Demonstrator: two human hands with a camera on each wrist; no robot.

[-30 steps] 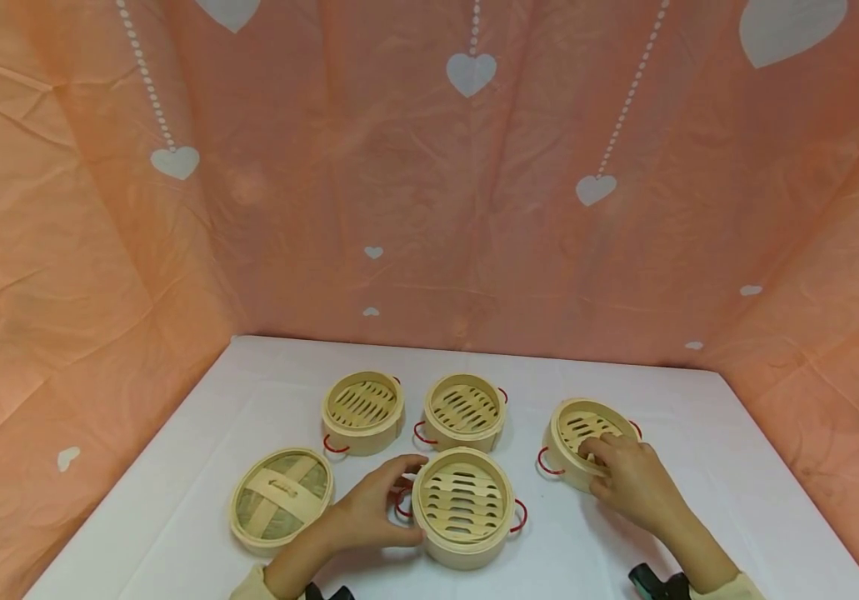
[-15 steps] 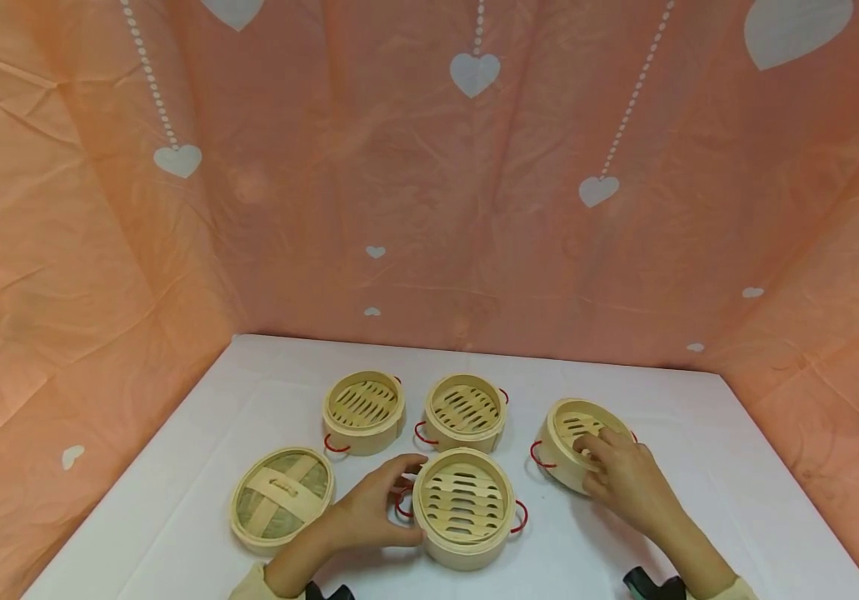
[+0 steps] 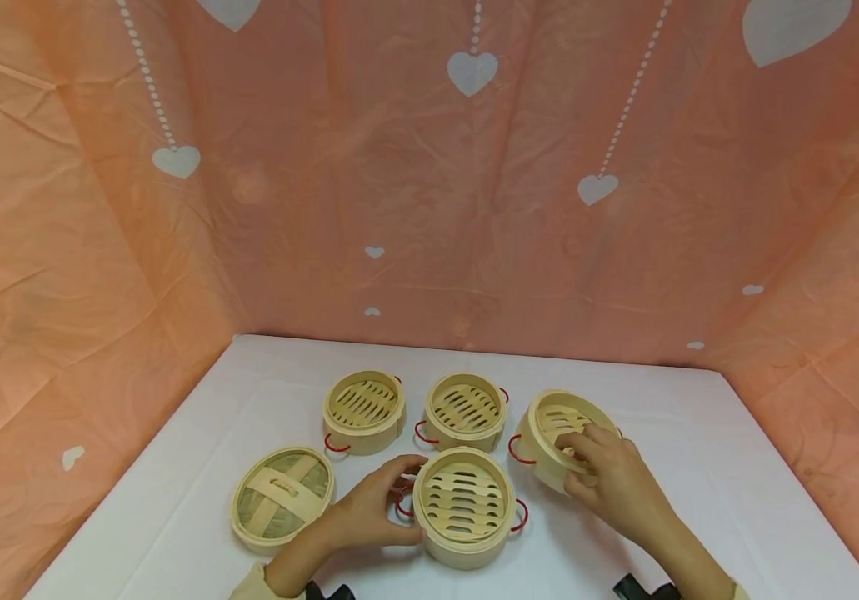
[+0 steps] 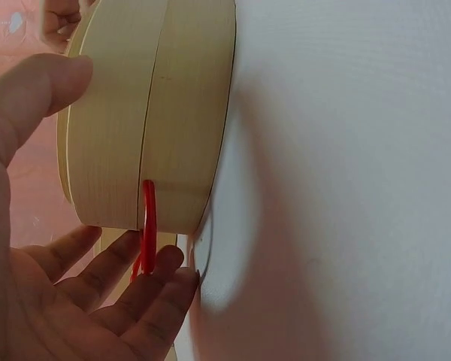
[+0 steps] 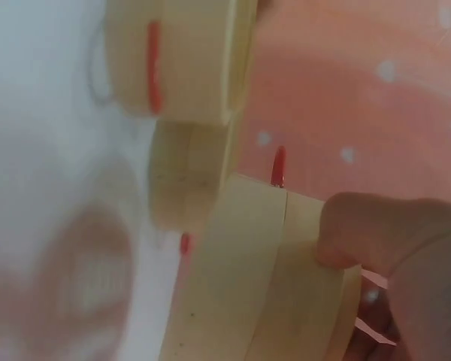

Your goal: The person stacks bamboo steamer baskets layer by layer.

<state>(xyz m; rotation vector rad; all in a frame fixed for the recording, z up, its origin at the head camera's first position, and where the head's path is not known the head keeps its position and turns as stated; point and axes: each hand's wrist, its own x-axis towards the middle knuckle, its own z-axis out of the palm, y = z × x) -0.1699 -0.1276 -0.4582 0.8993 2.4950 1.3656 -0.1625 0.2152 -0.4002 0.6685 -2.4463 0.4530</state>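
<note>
My left hand (image 3: 375, 505) is at the left side of the front bamboo steamer basket (image 3: 463, 510), which sits flat with its slatted base visible inside. In the left wrist view the thumb lies against the basket's wall (image 4: 113, 135), and the fingers reach round by its red handle (image 4: 148, 226). With my right hand (image 3: 612, 479) I pinch the wall of another bamboo steamer basket (image 3: 541, 454), fingers inside and thumb outside. That basket is tilted and raised off the white table, and its thumb-side wall (image 5: 240, 263) fills the lower right wrist view.
Two more steamer baskets stand behind, one at back left (image 3: 363, 412) and one at back centre (image 3: 465, 408). A round woven lid (image 3: 282, 498) with a crossed strip lies to the left. A peach heart-patterned cloth (image 3: 459, 208) hangs round the white table (image 3: 699, 467).
My right hand has lifted the right basket from the table, tilted it, and brought it leftward toward the front basket. The left hand and the other baskets have stayed put.
</note>
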